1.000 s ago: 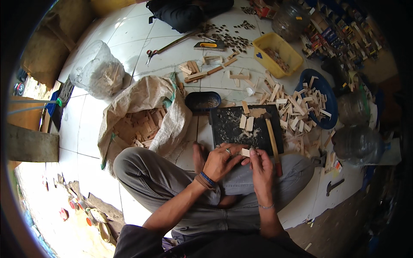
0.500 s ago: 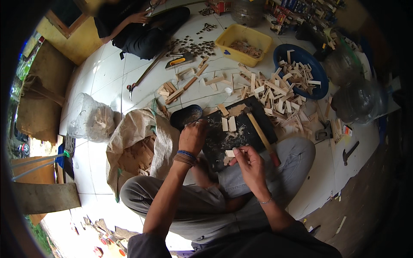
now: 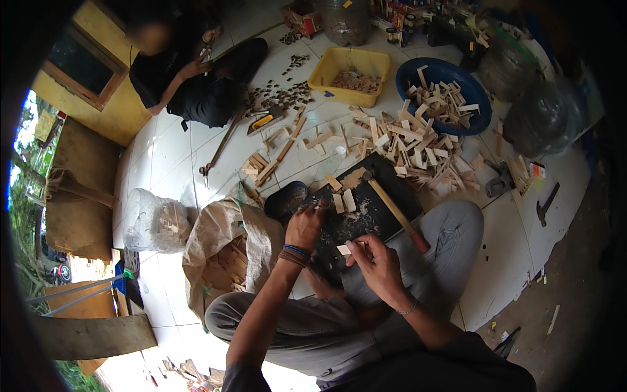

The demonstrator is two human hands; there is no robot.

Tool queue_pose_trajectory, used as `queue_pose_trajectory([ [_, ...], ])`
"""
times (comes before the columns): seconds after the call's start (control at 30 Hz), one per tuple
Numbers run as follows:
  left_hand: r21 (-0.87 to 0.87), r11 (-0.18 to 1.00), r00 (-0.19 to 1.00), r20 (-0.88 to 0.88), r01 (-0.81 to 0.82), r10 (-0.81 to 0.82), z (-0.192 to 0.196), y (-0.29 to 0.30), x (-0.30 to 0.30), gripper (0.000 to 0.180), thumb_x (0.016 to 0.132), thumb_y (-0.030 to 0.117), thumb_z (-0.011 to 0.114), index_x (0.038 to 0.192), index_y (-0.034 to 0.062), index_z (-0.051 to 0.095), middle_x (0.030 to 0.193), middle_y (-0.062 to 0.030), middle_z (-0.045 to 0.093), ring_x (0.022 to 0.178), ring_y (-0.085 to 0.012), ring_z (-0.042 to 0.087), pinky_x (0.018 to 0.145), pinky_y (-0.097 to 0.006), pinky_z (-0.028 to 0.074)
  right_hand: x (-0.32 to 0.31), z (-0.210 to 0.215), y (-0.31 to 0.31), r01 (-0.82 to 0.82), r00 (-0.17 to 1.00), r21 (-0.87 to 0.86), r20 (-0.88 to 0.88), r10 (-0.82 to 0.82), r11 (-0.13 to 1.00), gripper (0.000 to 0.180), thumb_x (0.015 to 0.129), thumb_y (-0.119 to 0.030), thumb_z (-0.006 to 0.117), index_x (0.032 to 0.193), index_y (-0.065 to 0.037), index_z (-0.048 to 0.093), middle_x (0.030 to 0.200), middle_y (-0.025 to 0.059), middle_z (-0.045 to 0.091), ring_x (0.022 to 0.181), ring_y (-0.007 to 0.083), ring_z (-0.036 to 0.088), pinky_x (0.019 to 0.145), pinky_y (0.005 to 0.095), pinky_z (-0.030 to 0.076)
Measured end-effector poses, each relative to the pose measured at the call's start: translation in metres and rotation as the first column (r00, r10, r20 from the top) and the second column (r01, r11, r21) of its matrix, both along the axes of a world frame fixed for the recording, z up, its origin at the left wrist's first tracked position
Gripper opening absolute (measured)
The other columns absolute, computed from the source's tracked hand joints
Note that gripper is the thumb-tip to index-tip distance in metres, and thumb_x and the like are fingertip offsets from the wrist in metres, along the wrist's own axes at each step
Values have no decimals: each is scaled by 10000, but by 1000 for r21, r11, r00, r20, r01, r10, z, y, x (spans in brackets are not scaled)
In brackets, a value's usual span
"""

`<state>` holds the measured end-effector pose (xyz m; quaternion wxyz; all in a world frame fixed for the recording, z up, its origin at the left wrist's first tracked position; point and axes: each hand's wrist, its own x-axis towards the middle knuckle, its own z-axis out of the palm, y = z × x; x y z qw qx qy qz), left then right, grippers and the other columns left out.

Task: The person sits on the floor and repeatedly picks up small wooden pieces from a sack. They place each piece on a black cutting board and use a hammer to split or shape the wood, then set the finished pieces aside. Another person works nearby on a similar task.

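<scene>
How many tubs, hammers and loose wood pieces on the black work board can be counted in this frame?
Yellow tub: 1
Blue tub: 1
Hammer lying on the black work board: 1
Hammer on the floor tiles: 1
Loose wood pieces on the board: 4, not counting the piece in the right hand
Total: 8

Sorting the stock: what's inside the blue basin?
The blue basin holds a loose heap of pale wooden blocks. Whatever lies under the heap on its bottom is covered.
</scene>
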<state>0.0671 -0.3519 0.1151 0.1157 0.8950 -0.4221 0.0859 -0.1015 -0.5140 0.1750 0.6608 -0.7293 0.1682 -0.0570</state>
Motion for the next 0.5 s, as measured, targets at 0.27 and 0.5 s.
queue_pose_trajectory([
  [0.27, -140, 986, 971, -209, 87, -115, 8, -3, 15, 236, 878, 170, 704, 1094, 92, 757, 1034, -155, 730, 837, -363, 685, 734, -459, 577, 3, -7, -1, -9, 999, -25, 36, 10, 1000, 215, 1051, -260, 657, 1024, -47, 657, 753, 21, 736, 670, 105, 667, 614, 285, 480],
  [0.5, -409, 905, 883, -461, -117, -94, 47, 6, -18, 220, 903, 64, 721, 1115, 20, 760, 1039, -156, 753, 928, -324, 750, 822, -392, 592, 2, -11, -2, -1, 998, 55, 58, -3, 998, 232, 1053, -257, 655, 1027, -26, 656, 767, 40, 739, 694, 101, 685, 635, 277, 493],
])
